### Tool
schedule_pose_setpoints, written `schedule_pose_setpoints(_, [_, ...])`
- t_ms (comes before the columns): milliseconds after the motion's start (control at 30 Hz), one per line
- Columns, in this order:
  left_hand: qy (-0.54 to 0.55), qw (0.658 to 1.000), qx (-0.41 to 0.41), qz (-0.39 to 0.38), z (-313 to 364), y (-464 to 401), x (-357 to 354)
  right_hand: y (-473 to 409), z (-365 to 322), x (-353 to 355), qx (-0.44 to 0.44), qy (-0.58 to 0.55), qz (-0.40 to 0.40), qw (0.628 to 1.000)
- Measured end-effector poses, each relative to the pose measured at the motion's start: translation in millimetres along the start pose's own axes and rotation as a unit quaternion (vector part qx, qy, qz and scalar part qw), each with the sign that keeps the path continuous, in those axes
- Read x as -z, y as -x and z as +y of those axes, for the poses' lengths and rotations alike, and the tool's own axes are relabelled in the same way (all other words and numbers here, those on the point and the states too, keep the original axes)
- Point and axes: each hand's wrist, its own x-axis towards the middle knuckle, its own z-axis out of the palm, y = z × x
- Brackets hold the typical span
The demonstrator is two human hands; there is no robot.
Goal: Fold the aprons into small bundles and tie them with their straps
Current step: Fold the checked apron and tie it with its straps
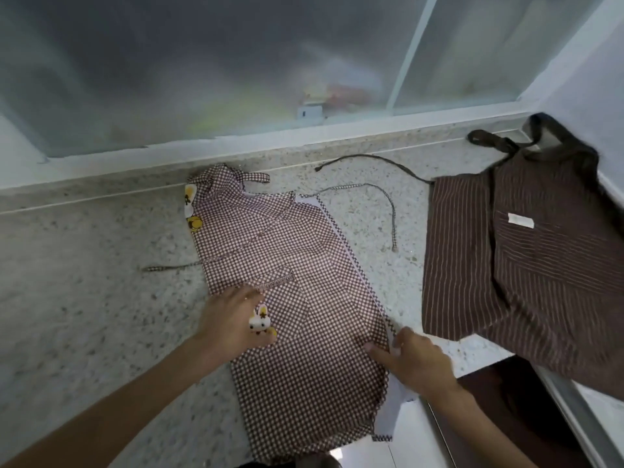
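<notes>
Checked apron [297, 265] lies lengthwise on the speckled desk [84, 282], its sides folded inward into a long strip, lower end hanging over the front edge. Left hand [233, 319] presses flat on its left fold, fingers spread straight. Right hand [415, 359] pinches the white-backed right edge. Striped apron [506, 258] lies beside it.

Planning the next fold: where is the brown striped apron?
The brown striped apron lies on the speckled stone counter, right of the checked apron.
</notes>
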Motion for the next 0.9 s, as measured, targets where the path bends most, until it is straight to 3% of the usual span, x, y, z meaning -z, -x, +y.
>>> schedule_pose_setpoints(167, [0.012, 0.997, 0.052, -0.061, 22, 53, -43, 23, 14, -22, 0.035, 0.014, 0.031, 0.999])
schedule_pose_setpoints(267, [0.026, 0.994, 0.057, -0.090, 35, 69, -63, 25, 46, -12, 0.039, -0.183, -0.019, 0.982])
schedule_pose_setpoints(333, [0.046, 0.993, 0.054, -0.096, 29, 62, -67, 19, 69, -5, -0.019, -0.322, -0.068, 0.944])
schedule_pose_setpoints(367, [0.057, 0.993, 0.052, -0.095, 27, 59, -68, 19, 84, -5, -0.048, -0.329, -0.080, 0.940])
schedule_pose_setpoints(433, [0.059, 0.992, 0.038, -0.106, 26, 59, -65, 23, 108, -7, -0.057, -0.209, -0.050, 0.975])
schedule_pose_setpoints(500, [0.049, 0.993, 0.023, -0.102, 29, 64, -62, 28, 115, -8, -0.022, -0.080, 0.057, 0.995])
schedule_pose_setpoints(600, [0.079, 0.995, 0.056, -0.038, 31, 69, -61, 29, 86, -13, 0.169, -0.097, 0.144, 0.970])
schedule_pose_setpoints(700, [0.058, 0.994, 0.095, -0.015, 25, 67, -66, 16, 58, -30, 0.348, 0.011, 0.085, 0.934])
schedule_pose_setpoints(800, [0.038, 0.995, 0.090, -0.036, 16, 67, -73, 5, 57, -40, 0.383, 0.086, 0.046, 0.919])
schedule_pose_setpoints(900, [0.029, 0.994, 0.102, -0.042, 7, 65, -63, 14, 63, -36, 0.329, -0.017, 0.121, 0.936])
